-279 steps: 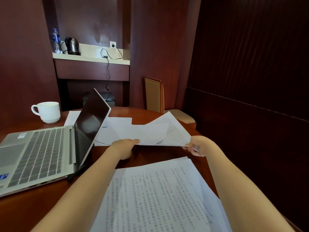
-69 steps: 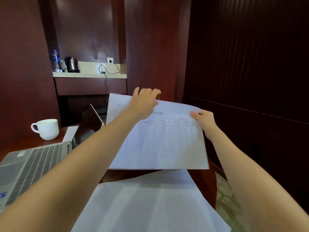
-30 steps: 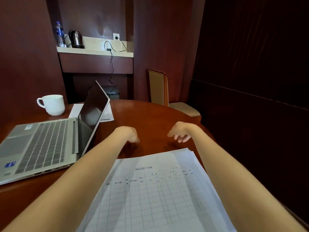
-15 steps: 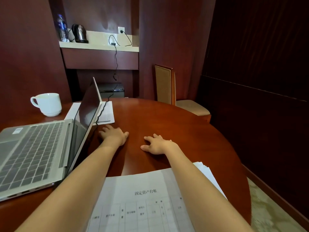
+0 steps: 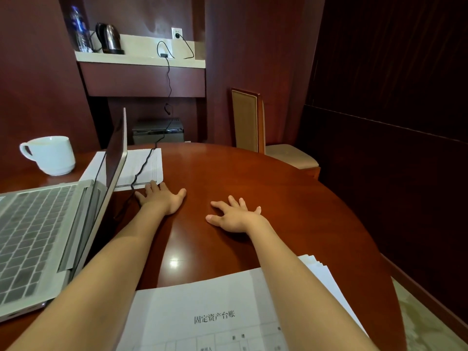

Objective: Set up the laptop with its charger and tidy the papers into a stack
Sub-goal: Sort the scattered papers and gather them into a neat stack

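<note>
A silver laptop point(image 5: 38, 231) stands open at the left of the round wooden table point(image 5: 266, 188), its screen seen edge-on. A black charger cable point(image 5: 144, 163) runs from the wall socket down across a sheet of paper point(image 5: 141, 168) behind the screen. My left hand point(image 5: 162, 197) lies flat on the table, fingertips touching that paper's near edge beside the cable. My right hand point(image 5: 235, 214) rests flat with spread fingers on bare wood. A stack of papers point(image 5: 215, 315), a printed table form on top, lies at the near edge under my forearms.
A white mug point(image 5: 50, 154) stands left of the laptop. A chair point(image 5: 255, 125) is at the table's far side. A shelf holds a kettle point(image 5: 109, 38) and a water bottle point(image 5: 79, 29). A dark box point(image 5: 158, 130) sits below.
The sheet I held up earlier now lies on the stack. Both hands reached forward and to the left over the table; my left hand has reached the far paper's edge.
</note>
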Motion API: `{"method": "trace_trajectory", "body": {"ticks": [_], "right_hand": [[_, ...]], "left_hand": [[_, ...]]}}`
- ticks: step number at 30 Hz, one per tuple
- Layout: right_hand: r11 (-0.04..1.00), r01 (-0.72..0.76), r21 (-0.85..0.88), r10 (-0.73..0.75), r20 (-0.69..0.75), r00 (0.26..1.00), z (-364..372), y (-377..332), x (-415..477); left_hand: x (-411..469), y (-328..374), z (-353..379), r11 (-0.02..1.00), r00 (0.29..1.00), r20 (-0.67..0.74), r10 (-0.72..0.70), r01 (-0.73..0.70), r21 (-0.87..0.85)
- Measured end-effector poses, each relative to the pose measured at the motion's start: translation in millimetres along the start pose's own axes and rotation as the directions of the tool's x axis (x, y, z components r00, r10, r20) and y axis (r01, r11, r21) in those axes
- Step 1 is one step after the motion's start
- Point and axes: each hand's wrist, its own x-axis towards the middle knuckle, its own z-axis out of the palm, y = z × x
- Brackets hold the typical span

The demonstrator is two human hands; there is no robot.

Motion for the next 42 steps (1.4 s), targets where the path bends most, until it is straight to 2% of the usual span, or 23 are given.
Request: {"method": "trace_trajectory", "body": {"ticks": [5, 10, 13, 17, 21, 23, 29, 33, 38, 42], "right_hand": [[1.0, -0.007, 0.006, 0.007, -0.007, 1.0, 1.5, -0.6, 1.3], [1.0, -0.007, 0.017, 0.007, -0.013, 1.0, -0.1, -0.9, 0.7], [1.0, -0.004, 0.007, 0.004, -0.019, 1.0, 1.3, -1.3, -0.4], [1.0, 0.0, 0.019, 0.0, -0.009, 1.0, -1.8, -0.4, -0.6], [1.0, -0.013, 0.014, 0.013, -0.009, 1.0, -2.0, -3.0, 2.6], [1.0, -0.019, 0.015, 0.019, -0.015, 1.0, -1.6, -4.4, 4.2], [1.0, -0.007, 0.025, 0.008, -0.009, 1.0, -3.4, -3.5, 5.5], [1.0, -0.002, 0.03, 0.002, -0.006, 1.0, -3.2, -3.4, 7.3], [1.0, 0.0, 0.02, 0.0, -0.02, 1.0, -0.5, -2.9, 13.2], [1.0, -0.003, 0.01, 0.003, -0.019, 1.0, -0.2, -3.8, 17.0]], "left_hand": [[1.1, -2.1, 1.1, 1.0, 0.999, -0.027, 0.019, -0.019, -0.015], [-2.7, -1.4, 0.5, 0.995, 0.995, -0.026, 0.101, -0.101, 0.001], [-3.3, -4.7, 0.8, 0.998, 0.998, -0.018, 0.059, -0.059, -0.003], [-8.8, -4.3, 1.9, 0.998, 0.995, -0.098, 0.034, -0.039, -0.043], [-12.2, 2.0, -1.8, 0.996, 0.982, -0.185, 0.039, -0.023, 0.089], [-10.0, 2.9, -2.7, 0.995, 0.985, -0.173, 0.028, -0.011, 0.097], [0.3, -3.9, -0.8, 0.995, 0.997, -0.045, -0.066, 0.063, -0.076], [6.1, -10.6, -3.2, 0.99, 0.995, -0.036, -0.092, 0.087, -0.112], [14.3, -17.3, -9.8, 0.958, 0.963, -0.23, -0.142, 0.075, -0.278], [24.2, -26.6, -8.6, 0.973, 0.907, -0.403, -0.125, 0.032, -0.231]]}}
